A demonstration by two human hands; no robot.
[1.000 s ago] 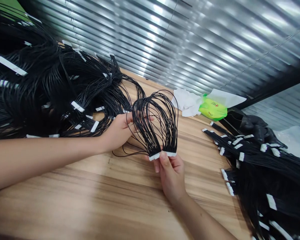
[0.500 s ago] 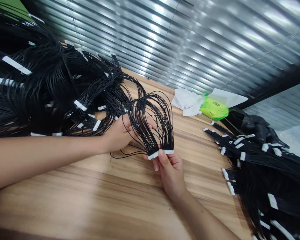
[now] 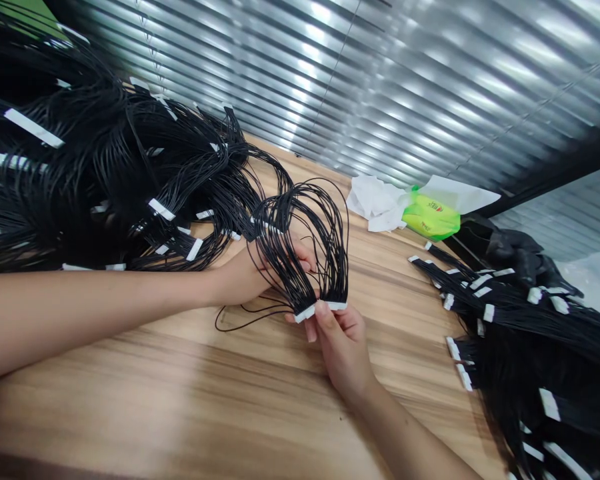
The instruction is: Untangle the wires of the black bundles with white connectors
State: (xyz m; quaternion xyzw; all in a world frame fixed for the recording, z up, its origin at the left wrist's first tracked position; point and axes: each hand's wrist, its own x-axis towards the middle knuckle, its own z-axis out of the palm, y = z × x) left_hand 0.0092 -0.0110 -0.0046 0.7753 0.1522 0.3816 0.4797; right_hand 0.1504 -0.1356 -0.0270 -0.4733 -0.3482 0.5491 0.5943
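My right hand (image 3: 347, 343) pinches the white connectors (image 3: 306, 313) of a black wire harness (image 3: 313, 227), thumb on top. Two connector ends sit side by side in this grip, and their thin wires arch up and away in a loop. Behind the left side of that loop is my left hand (image 3: 247, 270). Its fingers curl among the wires and are partly covered by them, with fingertips showing inside the loop. A few loose wires hang out to the left below my left wrist, close to the wooden table (image 3: 195, 400).
A large heap of black wire harnesses (image 3: 105, 160) with white connectors covers the left side. More harnesses (image 3: 540, 353) lie along the right edge. At the back are white tissues (image 3: 377, 203) and a green packet (image 3: 433, 217), before a corrugated metal wall (image 3: 330, 80).
My left fingers have shifted slightly among the wires, and the loose wires at lower left have swung a little further left. My right hand keeps its pinch on the connectors.
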